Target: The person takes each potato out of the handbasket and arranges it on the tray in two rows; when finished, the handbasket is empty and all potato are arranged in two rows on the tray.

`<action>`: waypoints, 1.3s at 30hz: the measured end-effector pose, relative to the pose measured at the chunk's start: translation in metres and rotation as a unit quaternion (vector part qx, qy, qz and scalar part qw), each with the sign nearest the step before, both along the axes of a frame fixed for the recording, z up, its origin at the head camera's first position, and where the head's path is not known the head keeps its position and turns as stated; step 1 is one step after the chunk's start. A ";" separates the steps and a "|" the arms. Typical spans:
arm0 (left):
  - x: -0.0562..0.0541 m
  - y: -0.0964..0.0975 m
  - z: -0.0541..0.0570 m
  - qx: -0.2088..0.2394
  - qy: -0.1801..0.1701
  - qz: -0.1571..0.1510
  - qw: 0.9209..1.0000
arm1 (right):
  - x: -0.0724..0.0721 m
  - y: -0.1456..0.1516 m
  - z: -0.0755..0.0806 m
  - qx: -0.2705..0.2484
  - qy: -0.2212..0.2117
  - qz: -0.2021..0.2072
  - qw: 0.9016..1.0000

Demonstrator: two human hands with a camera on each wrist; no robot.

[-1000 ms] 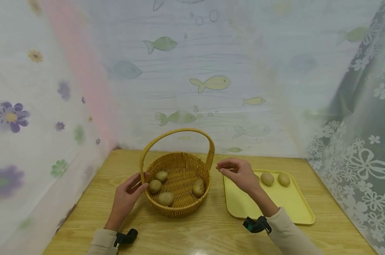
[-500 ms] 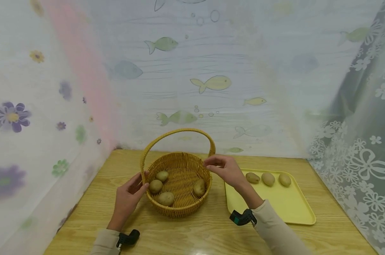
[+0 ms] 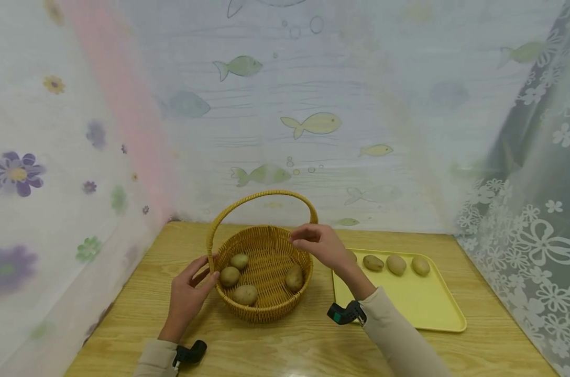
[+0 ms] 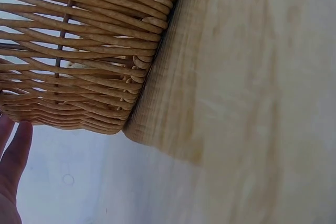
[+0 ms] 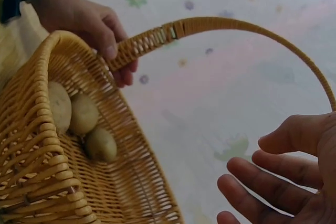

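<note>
A round wicker basket (image 3: 261, 313) with a tall arched handle (image 3: 266, 193) stands on the table. My left hand (image 3: 187, 294) grips its left side at the foot of the handle, thumb on one face and fingers on the other. Inside, three potatoes (image 3: 245, 295) lie by the left wall and another potato (image 3: 294, 277) rests against the right wall. My right hand (image 3: 322, 246) is over the basket's right rim, near the handle's other foot. In the right wrist view its loosely bent fingers (image 5: 270, 184) hold nothing.
To the right, a yellow tray (image 3: 407, 309) carries several potatoes (image 3: 396, 265) in a row along its far edge, the leftmost partly hidden by my right hand. The wooden table (image 3: 275, 351) ends at a patterned curtain (image 3: 384, 173) behind, with curtains at both sides.
My right hand has moved left from beside the tray to over the basket's right rim, uncovering potatoes on the tray. The left hand and the basket have stayed in place.
</note>
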State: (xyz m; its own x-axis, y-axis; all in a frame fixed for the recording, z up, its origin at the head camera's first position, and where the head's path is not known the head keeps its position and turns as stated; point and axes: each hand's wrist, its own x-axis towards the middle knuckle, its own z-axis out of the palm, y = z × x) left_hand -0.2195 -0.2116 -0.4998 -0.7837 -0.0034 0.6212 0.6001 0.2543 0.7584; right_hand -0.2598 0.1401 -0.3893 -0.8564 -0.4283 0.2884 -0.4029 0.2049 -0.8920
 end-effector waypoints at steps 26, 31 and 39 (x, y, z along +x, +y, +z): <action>0.002 -0.003 -0.001 0.032 -0.042 -0.030 0.998 | -0.029 -0.046 -0.002 0.009 -0.027 0.040 0.999; 0.002 -0.003 -0.001 0.031 -0.043 -0.033 0.998 | -0.035 -0.056 -0.006 0.029 -0.038 0.042 0.998; 0.000 -0.004 -0.001 0.030 -0.043 -0.046 0.998 | -0.046 -0.072 -0.012 0.029 -0.052 0.073 0.996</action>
State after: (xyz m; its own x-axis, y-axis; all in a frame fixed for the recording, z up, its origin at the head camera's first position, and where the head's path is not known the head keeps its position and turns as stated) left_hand -0.2192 -0.2156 -0.5005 -0.8331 0.0352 0.5520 0.5503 0.1542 0.8206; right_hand -0.3060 0.0683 -0.4009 -0.8074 -0.5643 0.1722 -0.3377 0.2027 -0.9192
